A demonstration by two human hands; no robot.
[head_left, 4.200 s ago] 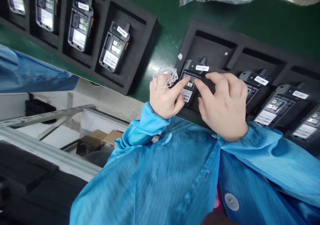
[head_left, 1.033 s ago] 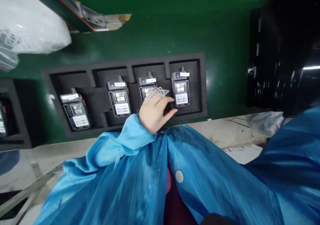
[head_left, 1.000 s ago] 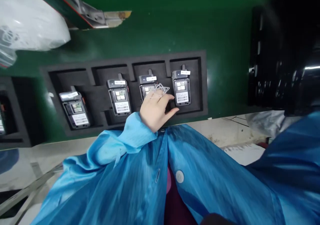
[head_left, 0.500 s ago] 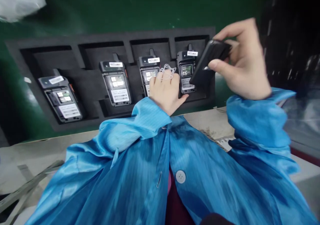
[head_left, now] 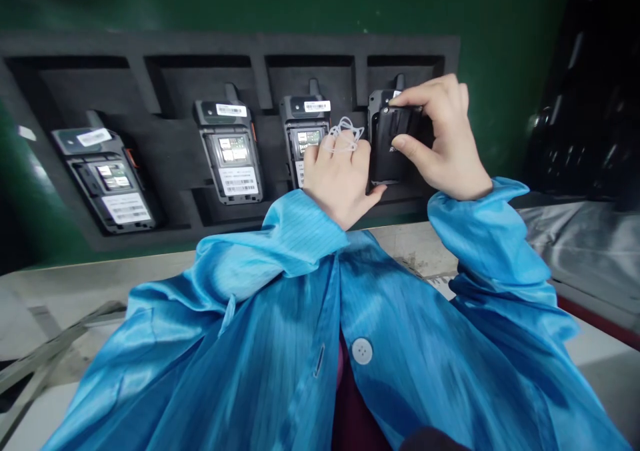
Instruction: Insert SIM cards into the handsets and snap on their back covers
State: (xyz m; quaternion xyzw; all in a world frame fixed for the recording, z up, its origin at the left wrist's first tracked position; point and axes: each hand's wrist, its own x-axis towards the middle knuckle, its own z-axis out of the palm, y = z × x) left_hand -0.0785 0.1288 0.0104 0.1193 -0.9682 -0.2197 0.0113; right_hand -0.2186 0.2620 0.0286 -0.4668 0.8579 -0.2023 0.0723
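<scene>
My right hand (head_left: 443,137) pinches a black battery pack (head_left: 393,161) with a clip and pale lettering, thumb on its face and index finger at its top end. The pack lies over the back of the rightmost handheld radio (head_left: 375,104); whether it is seated I cannot tell. My left hand (head_left: 340,187) rests knuckles up beside that radio, its fingers curled over a tangle of thin white cord (head_left: 345,134) and its thumb apart. Under its fingers lies the partly covered third radio (head_left: 306,109). Left of it are two more radios with bare back compartments and labels, the middle-left radio (head_left: 233,154) and the leftmost radio (head_left: 110,177).
The radios lie in a black foam tray (head_left: 173,151) with recessed pockets, on a green tabletop (head_left: 320,4). A small white scrap (head_left: 27,133) lies at the left. Grey sheeting (head_left: 580,244) is beyond the table's right side.
My right hand has brought the battery pack left and down, from tilted in the air onto the rightmost radio. My left hand keeps its place; the view has shifted slightly.
</scene>
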